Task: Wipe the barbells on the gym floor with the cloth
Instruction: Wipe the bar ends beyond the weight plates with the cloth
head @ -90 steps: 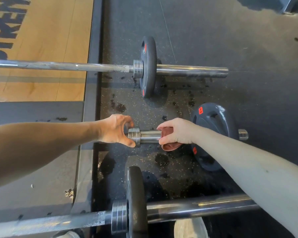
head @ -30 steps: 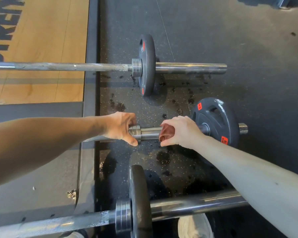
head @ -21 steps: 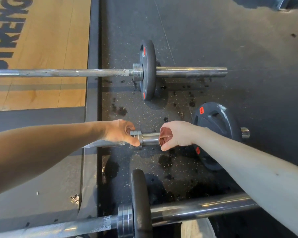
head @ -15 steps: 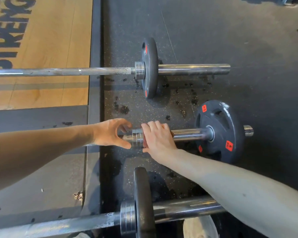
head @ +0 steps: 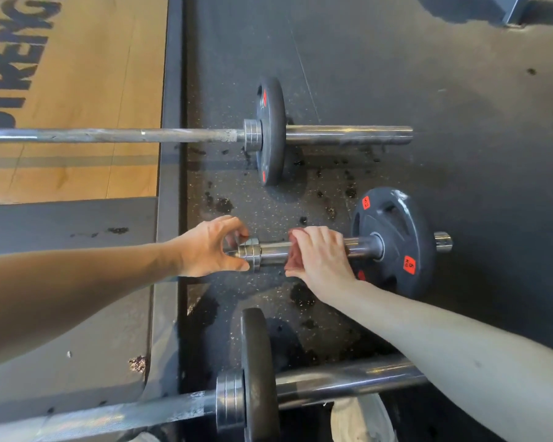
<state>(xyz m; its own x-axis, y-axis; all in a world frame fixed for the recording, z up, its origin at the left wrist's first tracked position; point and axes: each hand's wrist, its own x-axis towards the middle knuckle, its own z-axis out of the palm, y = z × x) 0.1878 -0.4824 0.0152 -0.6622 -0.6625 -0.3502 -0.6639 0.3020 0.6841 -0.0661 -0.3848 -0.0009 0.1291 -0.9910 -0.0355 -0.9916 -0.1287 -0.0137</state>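
Middle barbell [head: 361, 245] seemingly mid-wipe on gym floor [head: 460, 90], its sleeve [head: 272, 252] wrapped by cloth [head: 292, 260] clenched in right grip [head: 319, 253], collar [head: 252, 252] held in curled left grip [head: 211, 247]; far barbell [head: 348, 134] beyond both grips and near barbell [head: 348, 382] short of them possibly left to do.

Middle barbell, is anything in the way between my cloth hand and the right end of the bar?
Yes. The weight plate sits on the middle barbell, between the right hand gripping the cloth and the bar's end. Only a short bare stretch separates hand and plate.
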